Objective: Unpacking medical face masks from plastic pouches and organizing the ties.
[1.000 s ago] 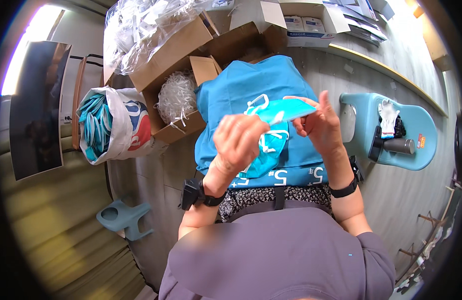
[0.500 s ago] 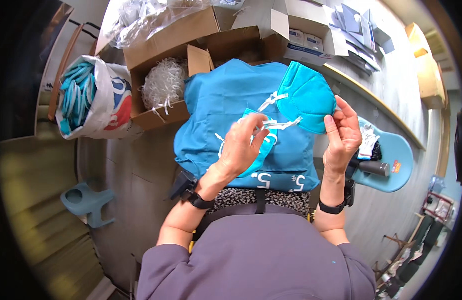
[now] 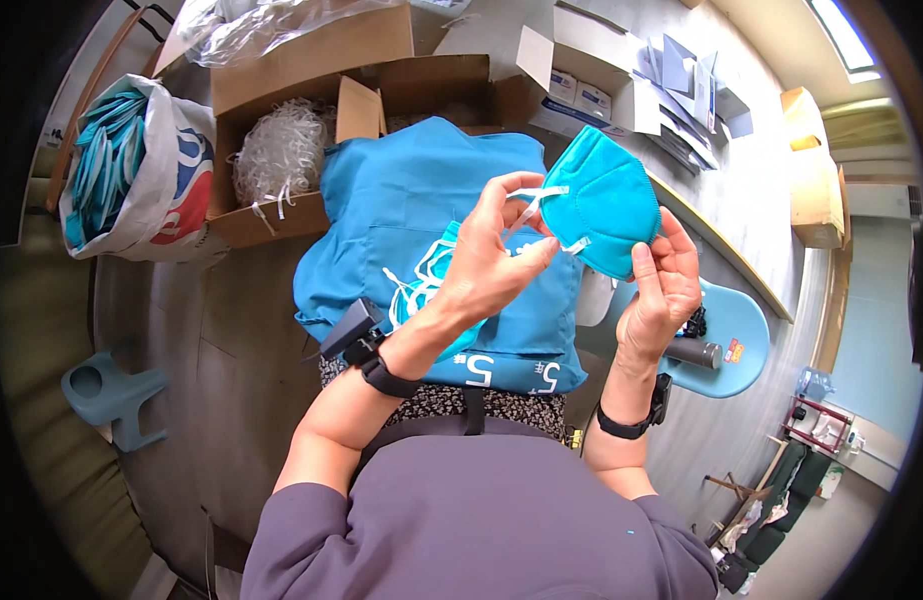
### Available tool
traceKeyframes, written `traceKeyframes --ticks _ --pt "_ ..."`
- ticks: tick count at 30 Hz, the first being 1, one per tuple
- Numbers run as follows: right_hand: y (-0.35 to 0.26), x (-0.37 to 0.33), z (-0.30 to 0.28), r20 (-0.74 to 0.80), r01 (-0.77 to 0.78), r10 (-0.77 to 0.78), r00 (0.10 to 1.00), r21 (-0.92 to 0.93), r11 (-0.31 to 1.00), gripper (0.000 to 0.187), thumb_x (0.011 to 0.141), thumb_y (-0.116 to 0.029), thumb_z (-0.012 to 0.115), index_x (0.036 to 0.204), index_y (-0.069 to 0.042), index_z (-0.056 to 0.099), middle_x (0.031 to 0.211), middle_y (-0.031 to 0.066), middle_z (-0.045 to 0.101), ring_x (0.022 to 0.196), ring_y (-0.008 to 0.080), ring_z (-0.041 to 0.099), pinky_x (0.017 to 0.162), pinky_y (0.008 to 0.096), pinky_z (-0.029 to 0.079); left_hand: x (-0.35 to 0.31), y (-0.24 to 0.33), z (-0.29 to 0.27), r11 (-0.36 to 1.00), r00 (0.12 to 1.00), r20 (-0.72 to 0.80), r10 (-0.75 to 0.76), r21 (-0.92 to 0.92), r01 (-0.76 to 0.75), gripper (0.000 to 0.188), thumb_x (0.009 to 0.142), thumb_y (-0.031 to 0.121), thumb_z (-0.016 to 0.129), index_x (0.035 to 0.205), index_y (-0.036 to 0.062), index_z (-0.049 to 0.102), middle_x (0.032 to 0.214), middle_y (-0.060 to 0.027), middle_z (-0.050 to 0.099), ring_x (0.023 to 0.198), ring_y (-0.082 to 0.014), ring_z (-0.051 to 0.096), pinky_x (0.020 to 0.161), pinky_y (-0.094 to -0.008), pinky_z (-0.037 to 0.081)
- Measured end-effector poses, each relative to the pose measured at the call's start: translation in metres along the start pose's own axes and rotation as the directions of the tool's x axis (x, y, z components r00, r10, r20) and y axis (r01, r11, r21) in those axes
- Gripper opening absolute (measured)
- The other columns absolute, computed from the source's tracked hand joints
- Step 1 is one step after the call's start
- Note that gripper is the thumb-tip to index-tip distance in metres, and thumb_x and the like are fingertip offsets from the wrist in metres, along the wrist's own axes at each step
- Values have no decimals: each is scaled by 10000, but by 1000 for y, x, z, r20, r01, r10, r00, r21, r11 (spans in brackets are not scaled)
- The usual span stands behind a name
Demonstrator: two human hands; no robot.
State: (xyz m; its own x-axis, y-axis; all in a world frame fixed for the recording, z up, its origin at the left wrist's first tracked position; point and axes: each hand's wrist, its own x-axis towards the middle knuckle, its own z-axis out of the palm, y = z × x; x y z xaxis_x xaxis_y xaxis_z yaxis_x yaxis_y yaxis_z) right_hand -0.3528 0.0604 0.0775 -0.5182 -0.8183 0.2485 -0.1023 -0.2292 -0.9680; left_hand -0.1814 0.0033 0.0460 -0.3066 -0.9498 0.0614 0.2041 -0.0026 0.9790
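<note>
A turquoise folded face mask is held up over my lap, its white ear loop stretching out from its left edge. My right hand pinches the mask's right edge between thumb and fingers. At the mask's left side, my left hand has its curled fingers hooked in the ear loop, with the thumb held apart below. More turquoise masks with white loops lie on the blue cloth spread over my lap, partly hidden behind my left hand and forearm.
A white bag full of turquoise masks stands at the left. Behind my lap, a cardboard box holds a tangle of white elastic cords. An open carton contains small packs. A blue stool at the right carries a dark cylinder.
My left hand has moved up and right, from above the lap masks to the held mask's loop. The view has shifted, so the surroundings sit further left.
</note>
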Motion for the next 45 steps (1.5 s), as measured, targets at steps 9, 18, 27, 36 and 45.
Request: traceKeyframes --ticks 9,18,27,36,45 --pt "13 17 -2 -37 -22 20 999 -71 997 393 889 73 607 1278 43 563 974 83 710 792 67 627 674 171 470 5 9 -18 915 855 387 -346 -62 399 223 958 256 659 941 39 610 745 4 609 670 -54 545 605 -218 424" --pt "44 21 -14 -61 -307 307 950 15 952 396 857 85 612 1249 43 586 855 45 691 723 54 608 571 167 410 34 22 -92 282 993 95 71 -957 71 402 1068 330 373 756 113 507 745 -51 578 897 -232 618 1014 -448 446" --pt "70 21 -4 289 369 -244 926 -835 408 377 847 66 618 1208 -39 635 1159 80 670 846 126 660 691 269 539 19 -3 -47 611 827 337 -449 -559 560 409 1043 293 452 1177 -60 608 961 -150 698 842 -237 690 816 -362 570" --pt "46 7 54 587 -126 141 797 -67 990 427 851 60 608 1253 -80 646 974 26 658 777 74 553 769 252 510 3 8 -39 651 799 377 -469 -464 601 375 1036 278 484 1084 -43 671 919 -119 714 814 -179 692 813 -318 562" --pt "47 6 25 445 -485 392 805 115 867 161 1002 -127 539 914 -32 635 839 62 641 729 120 574 666 225 470 -9 -18 -32 782 819 350 -454 -283 555 307 1012 282 570 835 46 650 767 7 621 655 -76 555 672 -228 476"
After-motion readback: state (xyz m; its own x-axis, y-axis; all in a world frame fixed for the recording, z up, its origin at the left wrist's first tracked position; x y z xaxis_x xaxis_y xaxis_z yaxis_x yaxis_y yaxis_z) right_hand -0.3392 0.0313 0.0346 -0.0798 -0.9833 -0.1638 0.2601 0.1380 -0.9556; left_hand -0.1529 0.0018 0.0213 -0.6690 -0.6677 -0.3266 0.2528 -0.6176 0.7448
